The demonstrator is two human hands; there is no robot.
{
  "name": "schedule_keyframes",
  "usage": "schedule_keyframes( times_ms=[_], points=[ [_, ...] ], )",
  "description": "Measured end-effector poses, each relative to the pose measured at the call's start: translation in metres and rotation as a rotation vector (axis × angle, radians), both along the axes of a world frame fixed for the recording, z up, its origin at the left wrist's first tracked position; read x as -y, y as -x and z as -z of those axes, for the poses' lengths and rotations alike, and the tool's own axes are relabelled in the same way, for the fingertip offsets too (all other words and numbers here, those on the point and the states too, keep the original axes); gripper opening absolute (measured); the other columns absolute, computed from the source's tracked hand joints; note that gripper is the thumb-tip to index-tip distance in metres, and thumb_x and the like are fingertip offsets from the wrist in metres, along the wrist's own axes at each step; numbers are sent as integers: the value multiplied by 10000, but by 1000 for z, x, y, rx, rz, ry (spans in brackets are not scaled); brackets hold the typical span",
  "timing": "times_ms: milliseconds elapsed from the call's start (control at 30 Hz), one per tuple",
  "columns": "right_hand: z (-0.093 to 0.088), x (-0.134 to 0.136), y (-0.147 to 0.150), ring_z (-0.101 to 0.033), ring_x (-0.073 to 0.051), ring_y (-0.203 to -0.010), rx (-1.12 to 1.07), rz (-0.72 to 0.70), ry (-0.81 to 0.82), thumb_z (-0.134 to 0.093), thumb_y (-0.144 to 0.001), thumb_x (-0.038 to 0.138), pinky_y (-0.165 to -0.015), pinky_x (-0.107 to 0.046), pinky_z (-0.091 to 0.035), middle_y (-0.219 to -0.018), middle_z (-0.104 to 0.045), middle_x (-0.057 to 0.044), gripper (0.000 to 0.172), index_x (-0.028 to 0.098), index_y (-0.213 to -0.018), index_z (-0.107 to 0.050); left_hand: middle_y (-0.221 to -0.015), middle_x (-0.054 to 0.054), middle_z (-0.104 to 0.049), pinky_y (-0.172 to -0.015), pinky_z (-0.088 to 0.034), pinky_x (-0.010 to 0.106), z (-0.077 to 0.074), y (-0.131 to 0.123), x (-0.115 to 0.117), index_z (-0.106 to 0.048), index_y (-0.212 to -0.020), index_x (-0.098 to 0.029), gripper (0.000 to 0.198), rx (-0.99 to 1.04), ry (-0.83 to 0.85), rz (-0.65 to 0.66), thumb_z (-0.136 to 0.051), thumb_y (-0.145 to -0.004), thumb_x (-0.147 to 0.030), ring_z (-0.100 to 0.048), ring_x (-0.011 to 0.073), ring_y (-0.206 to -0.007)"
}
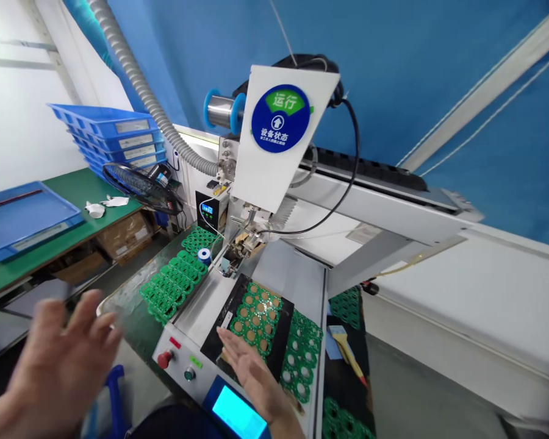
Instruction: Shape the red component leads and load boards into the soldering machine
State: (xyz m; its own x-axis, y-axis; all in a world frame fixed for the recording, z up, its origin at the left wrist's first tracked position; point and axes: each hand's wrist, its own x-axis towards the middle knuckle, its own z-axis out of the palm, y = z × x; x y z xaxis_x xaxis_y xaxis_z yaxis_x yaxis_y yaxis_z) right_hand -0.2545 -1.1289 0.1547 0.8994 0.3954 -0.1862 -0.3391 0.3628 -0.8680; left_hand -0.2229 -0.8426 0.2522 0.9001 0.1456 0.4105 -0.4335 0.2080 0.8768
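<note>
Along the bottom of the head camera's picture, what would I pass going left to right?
The blurred, open left hand → red button → green knob → right hand, flat on the black fixture → yellow-handled brush.

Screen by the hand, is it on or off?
On. The screen glows bright blue, just below the right hand.
</note>
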Motion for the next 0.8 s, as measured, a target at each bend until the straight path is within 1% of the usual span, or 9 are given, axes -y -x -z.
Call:
schedule_keyframes(
  times_ms=[67,167,267,367,500,567,667,733,800],
  points=[
    [-4,-12,-2,-301,-246,-1422,-37,79,-180,-473,-728,826,-1153,-453,-196,-1508,-409,-51,796,316,-1334,-554,-1229,-15,-656,-970,-532,346,5,-6,50,-608,-1216,-308,387,87,-80,98,-543,-899,-520,-625,249,-1106],
    [-18,-22,-6,-361,-227,-1392,-97,142,-351,-345,-778,837,-1138,-457,-235,-1470,-468,-24,743,335,-1249,-624,-1472,100,-453,-1130,-340,510,38,-7,115,-379,-1448,-240,663,252,-828,419,-450,-914,-627,-369,352,-1374],
    [-25,-21,0,-429,-258,-1340,-208,161,-539,-461,-724,835,-1107,-456,-289,-1388,-557,-58,734,284,-1150,-694,-1492,111,-422,-1146,-248,577,75,-5,140,-237,-1504,-233,688,425,-1136,498,-354,-948,-620,-346,356,-1387],
    [-12,-10,16,-504,-262,-1271,-287,161,-664,-575,-653,818,-1066,-416,-348,-1350,-588,-88,756,251,-1134,-706,-1470,84,-457,-1138,-274,565,96,-5,135,-241,-1493,-275,634,443,-1185,477,-315,-960,-610,-389,329,-1365],
    [19,8,32,-501,-254,-1286,-325,207,-749,-612,-555,851,-1065,-379,-361,-1392,-539,-123,933,184,-1205,-666,-1409,150,-502,-1080,-383,542,101,-9,127,-265,-1462,-189,571,300,-1134,302,-251,-1000,-525,-445,309,-1323],
    [30,12,33,-536,-233,-1252,-388,271,-757,-616,-600,821,-1040,-373,-397,-1378,-559,-82,855,219,-1206,-664,-1404,189,-493,-1062,-408,521,102,-7,131,-271,-1445,-125,553,266,-1132,248,-262,-1013,-469,-411,318,-1347],
    [36,8,28,-622,-229,-1127,-432,361,-706,-593,-672,782,-985,-385,-450,-1213,-682,-70,662,260,-1054,-732,-1372,126,-551,-1136,-323,456,101,5,144,-391,-1390,-135,495,532,-1166,316,-341,-1009,-446,-382,287,-1370],
    [35,2,27,-619,-261,-1122,-433,360,-667,-568,-638,828,-981,-421,-452,-1135,-709,-104,711,244,-1004,-741,-1312,50,-616,-1171,-250,369,98,14,152,-478,-1326,-156,370,770,-1186,360,-337,-1032,-330,-444,222,-1323],
    [32,-2,29,-597,-274,-1147,-441,336,-632,-560,-594,864,-966,-436,-459,-1130,-701,-107,812,237,-1089,-708,-1271,9,-648,-1152,-243,312,92,18,157,-519,-1277,-153,349,841,-1179,350,-280,-1046,-262,-497,183,-1261]
  ],
)
